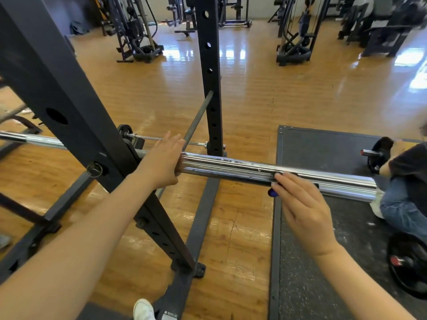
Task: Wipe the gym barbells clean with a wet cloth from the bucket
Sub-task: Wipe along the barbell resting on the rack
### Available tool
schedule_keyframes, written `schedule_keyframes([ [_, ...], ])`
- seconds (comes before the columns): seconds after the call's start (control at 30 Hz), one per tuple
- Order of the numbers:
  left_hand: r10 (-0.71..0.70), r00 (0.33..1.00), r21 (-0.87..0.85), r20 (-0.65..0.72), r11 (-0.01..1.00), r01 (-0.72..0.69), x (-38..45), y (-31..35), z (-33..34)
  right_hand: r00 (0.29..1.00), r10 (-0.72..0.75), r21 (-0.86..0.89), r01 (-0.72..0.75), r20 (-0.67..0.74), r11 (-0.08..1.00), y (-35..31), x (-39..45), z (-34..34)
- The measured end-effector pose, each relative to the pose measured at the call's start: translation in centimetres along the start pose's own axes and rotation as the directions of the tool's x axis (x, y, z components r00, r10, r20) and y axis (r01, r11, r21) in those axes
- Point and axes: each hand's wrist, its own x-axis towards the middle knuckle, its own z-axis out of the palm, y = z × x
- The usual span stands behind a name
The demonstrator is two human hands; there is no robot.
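A chrome barbell [231, 168] lies across the black rack, its thick sleeve reaching right to about [360, 188]. My left hand [161, 160] is flat, fingers straight and pointing up, with the palm against the inner collar of the sleeve. My right hand [300, 202] lies on the near side of the sleeve, fingers along the metal. A small dark blue piece, apparently the cloth [272, 192], shows under its thumb, and a dark edge shows past the little finger. No bucket is in view.
A slanted black rack post [69, 105] crosses in front of my left arm, with an upright [209, 65] and a thin safety rod [196, 121] behind. A rubber mat [323, 144] lies at right, where a crouched person [406, 195] handles another barbell [374, 154]. A weight plate [409, 266] lies lower right.
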Motion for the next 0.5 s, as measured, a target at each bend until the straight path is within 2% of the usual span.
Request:
schedule_keyframes([
  [0.1, 0.010, 0.978, 0.111, -0.207, 0.994, 0.013, -1.2, 0.0, 1.9, 1.000, 0.018, -0.054, -0.017, 0.014, 0.998, 1.6, 1.1, 1.0],
  [0.17, 0.000, 0.955, 0.092, -0.295, 0.995, 0.029, -1.6, 0.2, 3.0, 0.998, 0.005, -0.059, -0.002, 0.057, 0.998, 2.1, 0.2, 1.5],
  [0.23, -0.023, 0.947, 0.027, -0.321, 0.999, 0.034, -1.5, 0.4, 3.6, 0.997, -0.007, -0.049, 0.011, 0.079, 0.999, 1.9, -1.1, 1.6],
  [0.37, -0.026, 0.958, -0.045, -0.285, 0.999, 0.014, -1.1, 0.3, 3.4, 0.994, 0.022, -0.016, -0.020, 0.107, 1.000, 1.3, -1.4, 1.1],
  [0.5, -0.012, 0.998, -0.111, -0.064, 0.994, 0.004, -0.3, 0.1, 1.1, 0.995, 0.018, -0.025, -0.015, 0.100, 1.000, 1.2, -1.3, 1.1],
])
